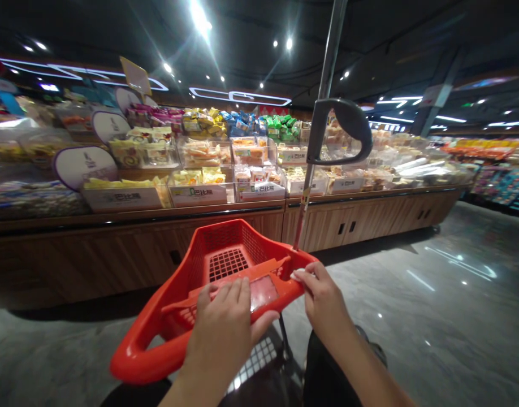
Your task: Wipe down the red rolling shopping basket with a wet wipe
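Left grip: your left hand (223,328) lies flat and open, with the fingers stretched forward and the thumb spread out to the right. It clamps nothing.
Left contact: the palm sits on the near rim of the red basket (158,316). The fingertips reach onto the red crossbar (242,274) that lies across the basket's mouth.
Right grip: your right hand (323,299) has its fingertips on the basket's right near corner. The thumb is hidden, so you cannot tell whether it pinches the rim or only touches it.
Between the hands: a clear reddish packet (263,292) lies just under the crossbar, beside your left fingertips.
Basket: it sits low in front of you, tilted with its mesh bottom showing, between you and the counter (158,232).
Pole: a thin metal pole (310,181) rises from the basket's far right corner, just beyond your right hand. A black handle (348,121) loops off it higher up.
Counter: wood-fronted and long, it carries stepped snack bins (200,192) filled with wrapped goods and fronted with labels.
Floor: the grey polished floor (433,316) reflects the ceiling lights.
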A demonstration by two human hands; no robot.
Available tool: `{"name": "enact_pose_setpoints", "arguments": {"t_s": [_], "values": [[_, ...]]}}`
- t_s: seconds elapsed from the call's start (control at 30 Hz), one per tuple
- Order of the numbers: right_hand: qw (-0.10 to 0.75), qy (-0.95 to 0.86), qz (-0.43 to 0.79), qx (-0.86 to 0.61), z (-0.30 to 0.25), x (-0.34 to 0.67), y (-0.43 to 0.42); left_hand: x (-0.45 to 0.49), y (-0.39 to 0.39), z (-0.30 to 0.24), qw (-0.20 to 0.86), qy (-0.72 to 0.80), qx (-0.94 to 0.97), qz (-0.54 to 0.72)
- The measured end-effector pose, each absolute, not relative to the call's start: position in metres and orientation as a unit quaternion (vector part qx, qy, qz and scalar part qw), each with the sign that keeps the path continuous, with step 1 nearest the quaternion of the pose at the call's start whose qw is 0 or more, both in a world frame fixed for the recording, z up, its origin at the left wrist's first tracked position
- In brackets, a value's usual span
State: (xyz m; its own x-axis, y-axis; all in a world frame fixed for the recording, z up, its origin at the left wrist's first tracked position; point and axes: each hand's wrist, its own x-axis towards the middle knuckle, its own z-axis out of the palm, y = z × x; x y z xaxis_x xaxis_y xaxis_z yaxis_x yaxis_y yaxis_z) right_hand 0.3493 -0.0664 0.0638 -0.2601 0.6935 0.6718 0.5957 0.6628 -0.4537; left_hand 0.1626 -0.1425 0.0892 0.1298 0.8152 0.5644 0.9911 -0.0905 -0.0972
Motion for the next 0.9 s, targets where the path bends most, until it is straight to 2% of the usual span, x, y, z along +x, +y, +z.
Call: {"name": "enact_pose_setpoints", "arguments": {"t_s": [0.17,0.4,0.67,0.9], "values": [[0.435,-0.767,0.017,-0.471,0.068,0.373,-0.044,0.169,-0.145,0.091,0.236,-0.64,-0.707,-0.187],[0.444,-0.812,0.054,-0.375,0.057,0.348,-0.089,0.172,-0.148,0.091,0.234,-0.638,-0.709,-0.187],[0.493,-0.756,0.054,-0.426,0.059,0.386,-0.056,0.159,-0.145,0.086,0.242,-0.613,-0.729,-0.186],[0.477,-0.8,0.097,-0.35,0.052,0.366,-0.099,0.144,-0.147,0.081,0.272,-0.584,-0.74,-0.192]]}}
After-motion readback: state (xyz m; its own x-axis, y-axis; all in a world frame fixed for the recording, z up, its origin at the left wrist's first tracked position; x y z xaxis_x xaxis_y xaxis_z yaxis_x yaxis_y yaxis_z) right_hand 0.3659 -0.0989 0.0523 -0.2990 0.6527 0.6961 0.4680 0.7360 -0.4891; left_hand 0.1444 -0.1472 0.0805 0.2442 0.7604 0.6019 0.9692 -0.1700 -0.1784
